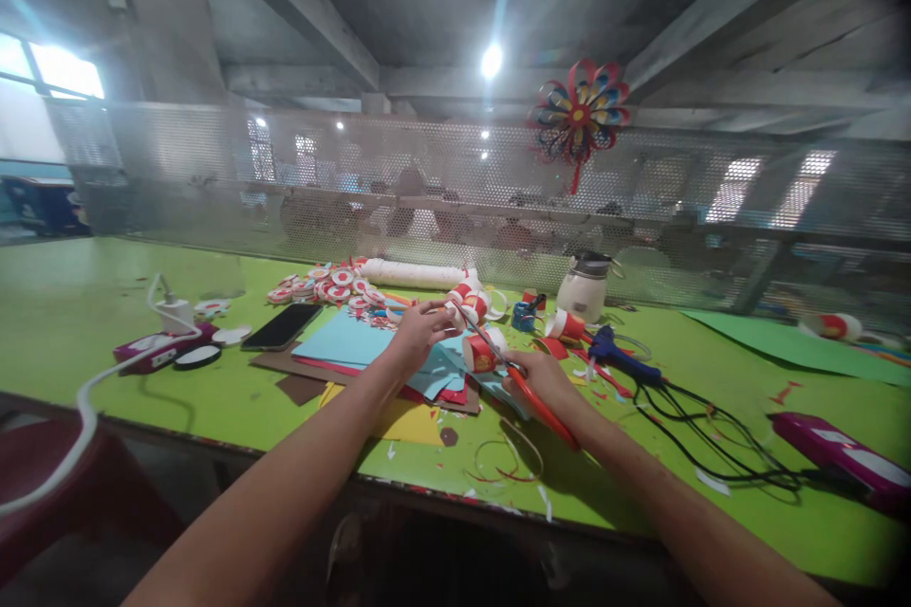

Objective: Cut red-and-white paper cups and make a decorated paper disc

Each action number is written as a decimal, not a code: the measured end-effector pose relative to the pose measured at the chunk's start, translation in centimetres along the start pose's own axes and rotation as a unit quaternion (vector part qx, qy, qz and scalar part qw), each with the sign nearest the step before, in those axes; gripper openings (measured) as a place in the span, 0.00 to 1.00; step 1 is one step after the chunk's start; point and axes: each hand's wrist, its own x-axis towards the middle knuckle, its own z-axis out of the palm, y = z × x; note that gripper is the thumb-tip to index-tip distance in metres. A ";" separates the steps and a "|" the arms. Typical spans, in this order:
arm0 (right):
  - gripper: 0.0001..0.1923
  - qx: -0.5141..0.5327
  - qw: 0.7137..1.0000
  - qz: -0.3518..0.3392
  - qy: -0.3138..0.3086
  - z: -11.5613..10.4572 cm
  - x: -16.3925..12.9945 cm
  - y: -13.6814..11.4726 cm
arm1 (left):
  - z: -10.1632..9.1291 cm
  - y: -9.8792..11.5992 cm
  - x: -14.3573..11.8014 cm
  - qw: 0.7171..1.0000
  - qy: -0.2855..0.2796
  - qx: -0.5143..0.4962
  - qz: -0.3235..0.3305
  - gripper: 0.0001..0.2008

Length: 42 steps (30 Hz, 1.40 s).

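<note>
My right hand (545,381) is closed around a pair of scissors (539,408) with orange handles. The blades point up and left, their tips at a small white piece (455,313), perhaps paper cup material. That piece is pinched in the fingers of my left hand (421,334), which partly hide it. Just below the blades lies a red and white paper cup (480,353) on its side. Under my left hand are light blue paper sheets (342,341), with red, brown and yellow sheets beneath them.
A pile of red and white discs (334,285), a white roll (419,274) and a phone (283,326) lie on the green table (234,417). To the right are a kettle (584,289), a blue glue gun (622,358) with cables and a purple power strip (840,455). Paper scraps surround my hands.
</note>
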 end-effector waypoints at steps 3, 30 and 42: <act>0.21 0.006 1.000 -0.002 -0.002 0.0 -0.1 -0.1 | 0.0 0.0 0.0 1.000 0.003 0.000 0.000 0.17; 0.20 -0.002 1.000 -0.015 -0.002 0.2 0.2 0.5 | 1.0 0.5 -0.7 0.999 0.007 -0.041 -0.003 0.10; 0.20 0.009 1.000 -0.021 0.013 0.2 -0.3 0.0 | 0.8 0.2 -0.3 0.999 0.016 -0.043 -0.011 0.11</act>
